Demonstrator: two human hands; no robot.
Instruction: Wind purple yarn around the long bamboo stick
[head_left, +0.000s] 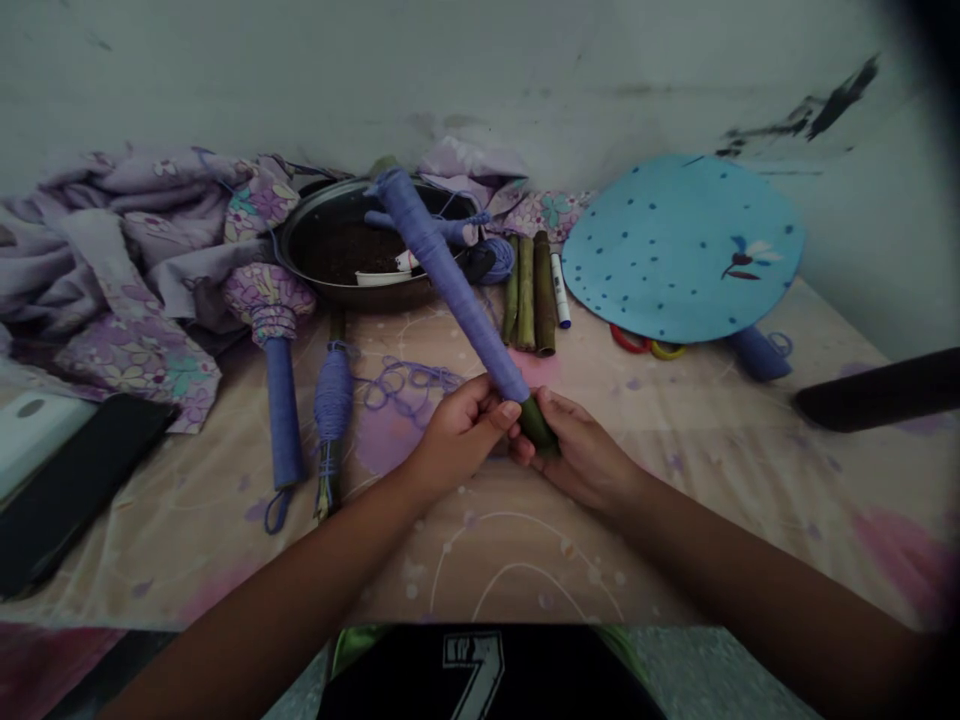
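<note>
A green stick wrapped in purple cord [446,275] slants up and away from me, over the edge of a dark pan. My left hand [469,425] closes around it near the lower end of the winding. Just below, my right hand [577,440] grips the bare green end. Loose purple cord [409,385] lies tangled on the cloth to the left of my hands. Beside it rest a spindle of purple cord wound on a stick [334,390] and a purple-wrapped handle [283,415] with a floral fabric head and a cord loop.
Behind my hands sits the dark pan [341,292]. Green stick pieces [526,295] and a white marker [560,290] lie right of it. A blue dotted oval [675,250] leans near the wall. Lilac fabric [150,240] heaps up at left, near a black flat object [86,490].
</note>
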